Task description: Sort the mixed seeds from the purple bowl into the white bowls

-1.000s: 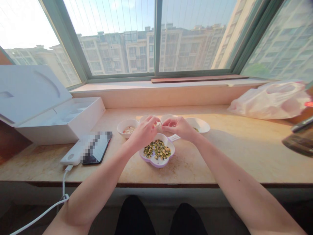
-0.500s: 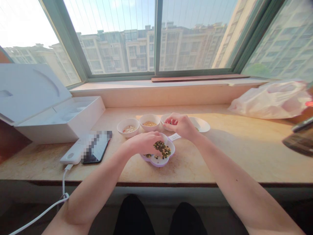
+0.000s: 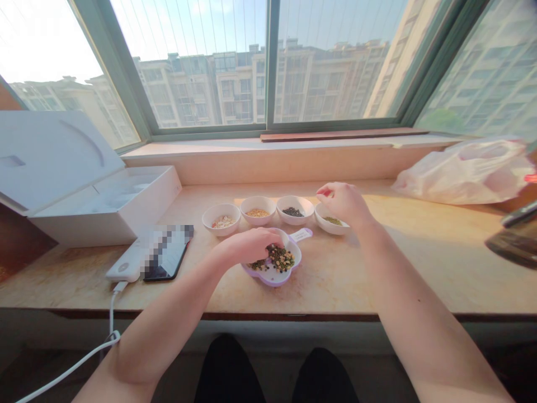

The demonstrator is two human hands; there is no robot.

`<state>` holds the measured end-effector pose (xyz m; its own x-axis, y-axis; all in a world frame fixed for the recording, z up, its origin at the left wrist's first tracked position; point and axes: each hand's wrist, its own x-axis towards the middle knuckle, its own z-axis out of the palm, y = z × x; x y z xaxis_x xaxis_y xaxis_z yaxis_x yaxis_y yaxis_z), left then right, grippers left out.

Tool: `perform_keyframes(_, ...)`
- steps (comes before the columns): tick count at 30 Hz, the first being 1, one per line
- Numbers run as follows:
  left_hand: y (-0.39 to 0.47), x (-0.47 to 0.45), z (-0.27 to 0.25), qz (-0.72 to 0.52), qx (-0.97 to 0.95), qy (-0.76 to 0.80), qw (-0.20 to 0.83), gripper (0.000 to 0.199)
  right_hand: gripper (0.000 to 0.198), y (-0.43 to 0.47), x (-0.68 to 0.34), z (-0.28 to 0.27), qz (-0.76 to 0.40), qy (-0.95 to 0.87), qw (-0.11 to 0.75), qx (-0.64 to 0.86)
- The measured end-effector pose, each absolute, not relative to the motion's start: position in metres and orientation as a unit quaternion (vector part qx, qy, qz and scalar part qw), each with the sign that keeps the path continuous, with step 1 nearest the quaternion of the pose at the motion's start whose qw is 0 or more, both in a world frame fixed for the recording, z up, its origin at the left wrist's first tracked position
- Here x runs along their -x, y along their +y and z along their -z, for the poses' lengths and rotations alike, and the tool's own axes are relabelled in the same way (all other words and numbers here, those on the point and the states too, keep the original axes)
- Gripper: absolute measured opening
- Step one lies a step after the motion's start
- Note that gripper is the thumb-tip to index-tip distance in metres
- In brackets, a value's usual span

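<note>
My left hand [image 3: 258,245] reaches into a white, purple-edged dish [image 3: 274,281] with a handle, its fingers curled at the mixed beans [image 3: 282,259]; what they grip is hidden. Above the rightmost white bowl [image 3: 321,224], which holds small green beans [image 3: 333,221], hovers my right hand [image 3: 342,198]. Its thumb and fingers are pinched together, and anything between them is too small to see. Just left of it stands a bowl of black beans [image 3: 292,212]. Further left come a bowl of yellow grains [image 3: 257,213] and a bowl of pale flat pieces [image 3: 222,222].
An open white box [image 3: 146,207] stands at the left. Before it lie a white power bank [image 3: 123,266] with a cable [image 3: 111,313] and a phone [image 3: 168,260]. A plastic bag [image 3: 461,173] and a dark glossy object [image 3: 514,240] are at the right. The counter's edge runs along the front.
My right hand has moved right, from the black-bean bowl to above the green-bean bowl, uncovering the black beans. My left hand stays at the dish, its fingers shifted slightly up among the beans.
</note>
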<state>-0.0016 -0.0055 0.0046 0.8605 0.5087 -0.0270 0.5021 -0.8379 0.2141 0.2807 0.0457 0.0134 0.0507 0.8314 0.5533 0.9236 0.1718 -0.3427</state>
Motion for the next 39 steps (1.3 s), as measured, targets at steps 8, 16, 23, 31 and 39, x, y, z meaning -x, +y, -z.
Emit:
perform_keyframes(8,-0.003,0.004,0.005,-0.067,-0.943,0.282,0.165,0.059,0.01,0.042,-0.296,-0.019,0.01,-0.634,0.233,0.738)
perform_keyframes(16,-0.004,0.002,0.004,-0.102,-0.934,0.294,0.177,0.065,0.013,0.035,-0.29,-0.023,-0.059,-0.622,0.133,0.769)
perform_keyframes(23,-0.007,0.003,0.0,-0.145,-0.941,0.262,0.155,0.06,0.017,0.036,-0.29,-0.021,-0.081,-0.63,0.108,0.765)
perform_keyframes(31,-0.01,0.001,-0.005,-0.232,-0.919,0.291,0.128,0.05,0.023,0.031,-0.27,-0.022,-0.102,-0.712,0.283,0.635)
perform_keyframes(39,-0.005,-0.003,0.001,-0.374,-0.878,0.272,0.124,0.036,0.035,0.016,-0.228,-0.011,-0.47,-0.749,0.234,0.404)
